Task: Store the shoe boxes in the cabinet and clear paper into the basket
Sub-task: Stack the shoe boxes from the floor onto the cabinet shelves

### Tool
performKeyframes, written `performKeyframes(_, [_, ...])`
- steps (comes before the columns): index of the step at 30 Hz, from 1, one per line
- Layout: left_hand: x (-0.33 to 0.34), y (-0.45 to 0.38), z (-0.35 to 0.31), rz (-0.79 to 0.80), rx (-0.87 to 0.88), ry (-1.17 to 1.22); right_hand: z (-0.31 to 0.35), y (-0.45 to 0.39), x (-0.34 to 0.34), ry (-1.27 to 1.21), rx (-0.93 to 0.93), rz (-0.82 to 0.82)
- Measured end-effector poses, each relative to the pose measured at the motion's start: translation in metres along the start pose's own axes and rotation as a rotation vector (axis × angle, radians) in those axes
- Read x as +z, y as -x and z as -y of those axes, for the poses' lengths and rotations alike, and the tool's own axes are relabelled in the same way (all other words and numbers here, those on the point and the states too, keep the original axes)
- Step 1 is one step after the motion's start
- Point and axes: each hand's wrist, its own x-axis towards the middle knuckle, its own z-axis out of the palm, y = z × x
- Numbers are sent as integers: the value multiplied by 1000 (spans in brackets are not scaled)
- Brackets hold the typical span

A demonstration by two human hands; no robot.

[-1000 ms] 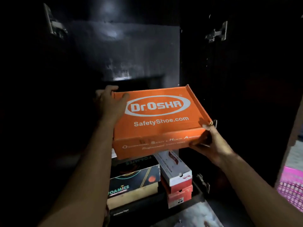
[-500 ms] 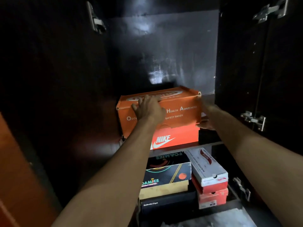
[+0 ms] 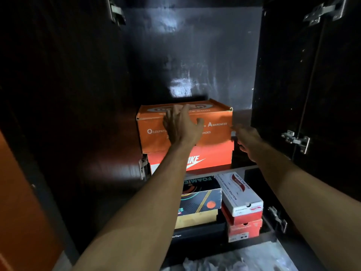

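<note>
Dark cabinet (image 3: 195, 55) fills the frame, doors open at both sides, metal hinges (image 3: 297, 140) on the right door. Orange shoe box (image 3: 214, 132) sits at frame centre on the upper shelf, stacked flat on a red Nike box (image 3: 211, 159); the orange box's front face shows white print, partly covered.

Left hand (image 3: 182, 126) at centre lies over the front top edge of the orange box, fingers spread wide and slightly blurred, palm on the front face; not a closed grip. Right hand (image 3: 247, 140) is just right of centre, beside the box's lower right corner, fingers loose and open; touching or just off the box, cannot tell, blurred. It holds nothing.

Lower centre, on the shelf below: a black Foamies box (image 3: 203, 198) on a tan one, on another black box. Just to the right, a white Skechers box (image 3: 240, 194) tilted on top of two red boxes (image 3: 244, 225). Bottom edge right of centre: crumpled pale paper (image 3: 234, 261), blurry. Orange panel at the lower left edge.
</note>
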Motion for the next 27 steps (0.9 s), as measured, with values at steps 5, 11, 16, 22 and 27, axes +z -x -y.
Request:
performKeyframes(5, [21,41,-38,88,155,204,-16,15,-39,45,-187,-114])
performKeyframes(11, [65,119,-82,177,290,520,-44,89,-112,50,-207,-206])
performKeyframes(16, [93,200,-123,389,287,670,-84,167,-177,162,-168,-291])
performKeyframes(22, [113,350,-194,737,369,870,-155,309,-289,242,-5,-561])
performKeyframes(27, [130,489,-246,1187,246,957,-244,431,-378,334,240,-837])
